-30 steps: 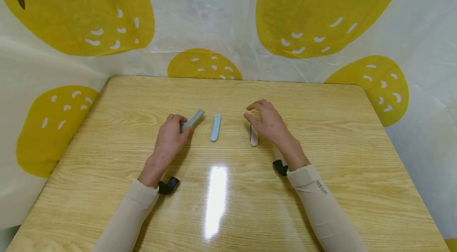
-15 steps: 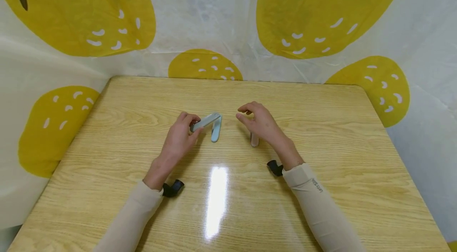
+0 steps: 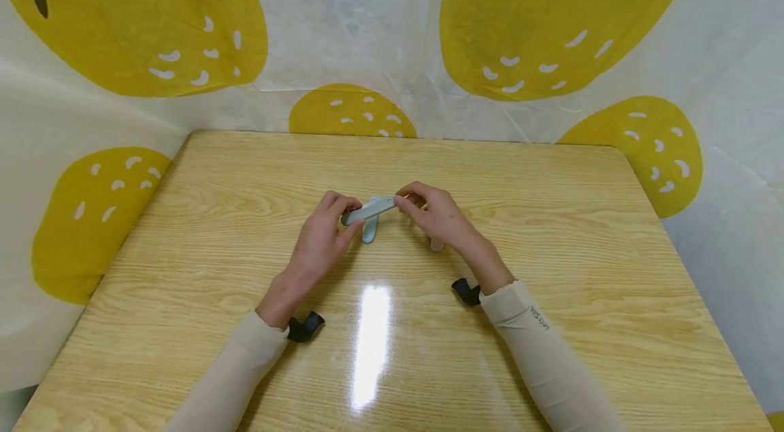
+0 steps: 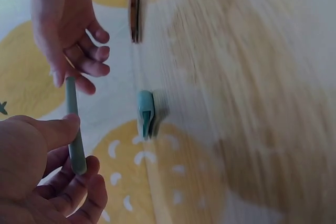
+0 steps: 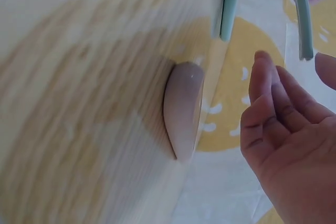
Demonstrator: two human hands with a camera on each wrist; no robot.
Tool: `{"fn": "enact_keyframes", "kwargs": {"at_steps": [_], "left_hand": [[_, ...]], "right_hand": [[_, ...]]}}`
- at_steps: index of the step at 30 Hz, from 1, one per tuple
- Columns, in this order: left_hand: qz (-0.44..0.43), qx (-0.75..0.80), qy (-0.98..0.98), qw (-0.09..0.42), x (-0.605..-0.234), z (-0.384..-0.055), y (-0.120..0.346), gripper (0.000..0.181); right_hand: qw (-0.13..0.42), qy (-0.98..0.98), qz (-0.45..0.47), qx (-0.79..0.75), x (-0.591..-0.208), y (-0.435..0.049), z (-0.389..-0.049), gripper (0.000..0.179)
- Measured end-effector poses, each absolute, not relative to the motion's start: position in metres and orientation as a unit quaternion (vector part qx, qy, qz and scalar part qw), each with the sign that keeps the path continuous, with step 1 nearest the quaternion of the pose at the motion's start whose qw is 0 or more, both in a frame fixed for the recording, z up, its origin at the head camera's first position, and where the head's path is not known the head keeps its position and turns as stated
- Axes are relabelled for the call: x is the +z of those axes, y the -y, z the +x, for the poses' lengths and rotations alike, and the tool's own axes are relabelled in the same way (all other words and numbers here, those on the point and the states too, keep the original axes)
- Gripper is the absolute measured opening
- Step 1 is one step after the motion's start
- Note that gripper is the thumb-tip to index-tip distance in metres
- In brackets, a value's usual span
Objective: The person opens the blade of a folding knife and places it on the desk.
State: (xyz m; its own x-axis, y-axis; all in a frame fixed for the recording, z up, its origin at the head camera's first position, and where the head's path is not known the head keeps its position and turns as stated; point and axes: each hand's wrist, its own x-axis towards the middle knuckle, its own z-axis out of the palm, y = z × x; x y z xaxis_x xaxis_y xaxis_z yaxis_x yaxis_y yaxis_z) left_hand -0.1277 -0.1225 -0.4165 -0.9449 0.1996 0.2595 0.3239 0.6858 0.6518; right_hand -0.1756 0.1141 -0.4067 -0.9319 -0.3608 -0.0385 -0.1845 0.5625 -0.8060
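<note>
My left hand [image 3: 321, 231] pinches a slim grey-green handle-shaped piece [image 3: 373, 209] with rounded ends and a small dot near its far tip. It is held above the table, crossing over a light blue piece [image 3: 369, 233] of similar shape. My right hand [image 3: 442, 218] reaches to the free end; in the right wrist view its thumb and fingers stand apart around that tip, with a gap. Below the right hand lies a pale pink piece [image 5: 182, 109], mostly covered by the hand in the head view. The blue piece [image 4: 145, 111] shows a slot along its side.
The wooden table [image 3: 551, 228] has a glossy light reflection near its front middle. A white sheet with yellow fruit prints [image 3: 349, 24] hangs behind and at both sides. Black wrist cameras [image 3: 306, 327] sit under each wrist.
My left hand has carried the grey-green piece rightward over the blue one, turning it flatter. My right hand has moved left to its tip. The blue and pink pieces stay put.
</note>
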Motion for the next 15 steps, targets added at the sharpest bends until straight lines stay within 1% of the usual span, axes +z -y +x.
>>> {"fn": "enact_keyframes", "kwargs": {"at_steps": [5, 15], "left_hand": [[-0.148, -0.372, 0.913, 0.078, -0.4169, -0.1278, 0.1191, 0.027], [-0.164, -0.37, 0.91, 0.093, -0.4195, -0.1289, 0.116, 0.027]], "right_hand": [[0.115, -0.866, -0.16, -0.459, -0.4065, -0.1139, -0.1744, 0.031], [0.144, -0.841, -0.153, -0.499, -0.4027, -0.1187, -0.1718, 0.035]]}}
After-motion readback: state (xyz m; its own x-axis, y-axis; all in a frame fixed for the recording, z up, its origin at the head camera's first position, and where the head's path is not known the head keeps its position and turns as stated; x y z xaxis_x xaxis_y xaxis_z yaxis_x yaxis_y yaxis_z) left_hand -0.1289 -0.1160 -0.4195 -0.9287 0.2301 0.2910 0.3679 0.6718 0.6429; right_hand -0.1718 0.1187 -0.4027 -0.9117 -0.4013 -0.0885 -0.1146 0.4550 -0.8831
